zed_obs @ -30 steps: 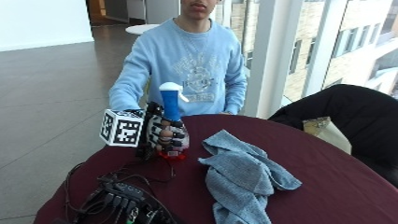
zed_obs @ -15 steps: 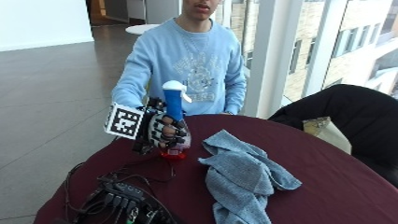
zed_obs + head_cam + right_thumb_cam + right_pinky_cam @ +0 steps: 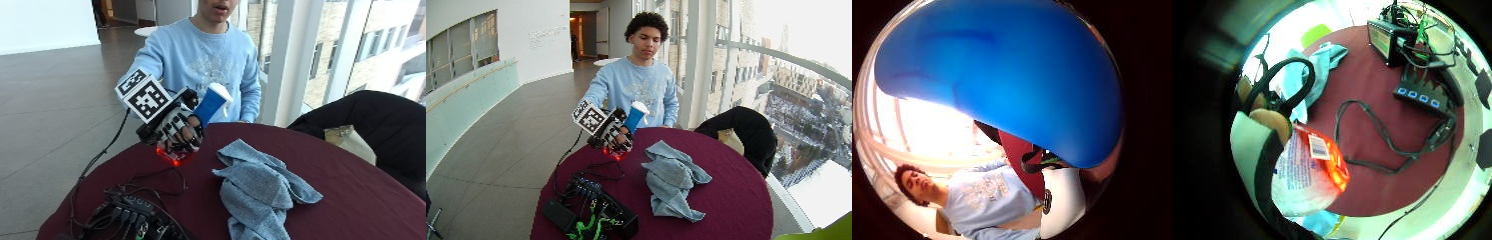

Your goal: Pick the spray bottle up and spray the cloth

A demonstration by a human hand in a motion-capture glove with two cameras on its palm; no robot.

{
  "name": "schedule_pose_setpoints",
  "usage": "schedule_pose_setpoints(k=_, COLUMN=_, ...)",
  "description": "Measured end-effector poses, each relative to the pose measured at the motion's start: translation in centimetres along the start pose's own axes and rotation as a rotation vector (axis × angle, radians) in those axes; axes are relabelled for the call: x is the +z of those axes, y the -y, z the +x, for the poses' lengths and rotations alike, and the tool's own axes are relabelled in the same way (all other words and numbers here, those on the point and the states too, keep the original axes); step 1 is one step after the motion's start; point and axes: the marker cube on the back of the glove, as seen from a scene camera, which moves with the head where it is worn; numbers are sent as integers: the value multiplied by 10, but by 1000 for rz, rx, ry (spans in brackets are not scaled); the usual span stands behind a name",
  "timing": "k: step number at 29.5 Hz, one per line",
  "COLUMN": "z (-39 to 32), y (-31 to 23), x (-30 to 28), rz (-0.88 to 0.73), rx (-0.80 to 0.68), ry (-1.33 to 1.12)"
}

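A spray bottle (image 3: 193, 127) is being held by the gloved right hand (image 3: 174, 131) above the near edge of a round table (image 3: 359, 190) that is covered in dark red cloth. The fingers (image 3: 181, 137) are being kept curled round the bottle's body, so the hand is clamped on it. The bottle is being tilted, with its blue and white head (image 3: 213, 100) leaning toward the person's chest side of the table and its red base (image 3: 172, 156) showing just below the hand; whether the base is touching the tabletop cannot be told. In the little-finger palm view the bottle's lower part (image 3: 1309, 172) is being shown close up: a white label with blue print and a small barcode patch is seen on an orange-red body, but none of the writing can be read. In the thumb-side palm view most of the field is being filled by the blue spray head (image 3: 1002, 75).

A light blue cloth (image 3: 263, 192) is lying crumpled on the table, near the bottle but apart from it. A black box with cables (image 3: 592, 210) is sitting at the table's front edge. A dark chair (image 3: 373, 125) is standing beside the table, with a pale bag (image 3: 346, 140) resting against it.
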Motion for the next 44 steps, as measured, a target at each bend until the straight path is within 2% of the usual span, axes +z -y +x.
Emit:
schedule_pose_setpoints(k=15, z=-22, y=40, x=-11, rz=-130, rx=56, ry=-319)
schedule_pose_setpoints(k=24, z=-21, y=48, x=-15, rz=-170, rx=118, ry=-373)
schedule_pose_setpoints(k=44, z=-23, y=52, x=-13, rz=-206, rx=156, ry=-449)
